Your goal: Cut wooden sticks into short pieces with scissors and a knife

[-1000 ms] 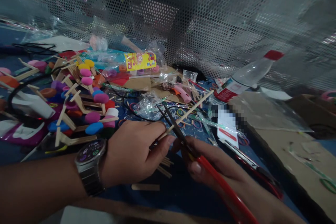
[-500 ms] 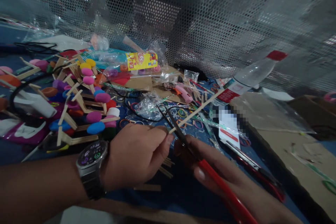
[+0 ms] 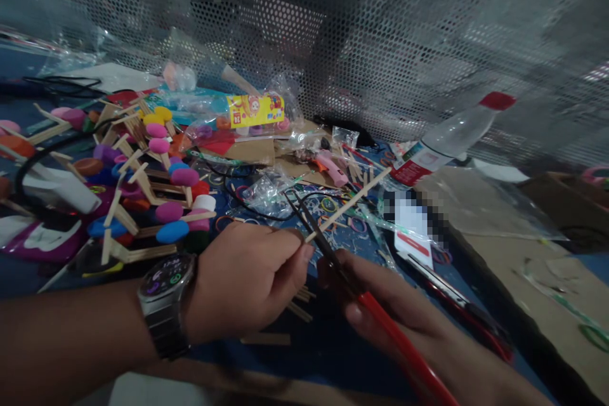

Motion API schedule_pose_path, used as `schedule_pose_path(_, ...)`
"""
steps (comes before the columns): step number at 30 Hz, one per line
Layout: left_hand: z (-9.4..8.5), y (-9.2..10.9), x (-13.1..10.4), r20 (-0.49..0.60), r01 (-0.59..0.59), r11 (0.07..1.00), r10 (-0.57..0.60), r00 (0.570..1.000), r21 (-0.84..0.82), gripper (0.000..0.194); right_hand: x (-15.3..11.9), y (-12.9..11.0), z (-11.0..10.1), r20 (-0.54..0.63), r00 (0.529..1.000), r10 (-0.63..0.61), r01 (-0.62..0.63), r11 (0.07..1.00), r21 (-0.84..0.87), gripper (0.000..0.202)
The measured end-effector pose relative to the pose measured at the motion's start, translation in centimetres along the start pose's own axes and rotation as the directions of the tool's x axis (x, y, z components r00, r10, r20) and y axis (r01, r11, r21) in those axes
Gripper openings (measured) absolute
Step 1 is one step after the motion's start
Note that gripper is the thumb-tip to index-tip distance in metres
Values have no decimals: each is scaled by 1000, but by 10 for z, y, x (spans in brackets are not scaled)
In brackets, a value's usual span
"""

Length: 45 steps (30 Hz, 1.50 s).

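Between thumb and fingers, my left hand [image 3: 252, 276] pinches the near end of a thin wooden stick [image 3: 359, 196], which slants up and to the right. A watch is on that wrist. My right hand [image 3: 385, 311] is closed around red-handled scissors [image 3: 392, 323]. Their dark blades cross the stick close to my left fingertips; whether they have cut into it I cannot tell. To the left lies a pile of small wooden stick pieces joined with coloured discs, among them a blue disc [image 3: 172, 231]. Short sticks [image 3: 299, 311] rest under my hands.
A plastic bottle with a red cap [image 3: 497, 100] leans at the right. Near it lie a box cutter [image 3: 451, 298] and a white card [image 3: 413, 228]. A pink glue gun [image 3: 333, 168], rubber bands and clear wrappers cover the middle. Perforated metal mesh [image 3: 304, 32] rises behind.
The view has shifted very slightly. My hands, the stick and the scissors keep nearly the same positions, with the blades still across the stick.
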State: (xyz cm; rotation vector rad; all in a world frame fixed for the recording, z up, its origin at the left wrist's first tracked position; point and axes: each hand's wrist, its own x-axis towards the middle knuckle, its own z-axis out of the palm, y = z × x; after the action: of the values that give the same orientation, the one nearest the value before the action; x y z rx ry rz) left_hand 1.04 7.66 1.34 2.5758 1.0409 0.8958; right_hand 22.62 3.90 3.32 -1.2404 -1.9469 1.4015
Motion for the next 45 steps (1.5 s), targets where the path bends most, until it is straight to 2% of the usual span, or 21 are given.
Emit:
schedule_pose_path(8,-4,-2,1,0,3,1000,-3,1000,23,29,5,-1,-1,-36,999,-13,15,998,57,44)
schedule_pose_path(20,-2,-3,1,1,-11,1000,11,1000,-2,32,5,-3,0,8,1000,10,-12,989,147,46)
schedule_pose_path(34,-3,-3,0,-32,-18,1000,17,999,-11,28,5,-2,1,-50,998,-26,29,998,53,42)
schedule_pose_path(39,-3,-3,1,8,-12,1000,12,1000,-6,29,4,4,-1,-41,998,-39,40,999,27,38)
schedule_pose_path(45,-3,-3,1,40,-3,1000,4,999,-27,32,5,4,-1,-4,999,-46,46,992,120,39)
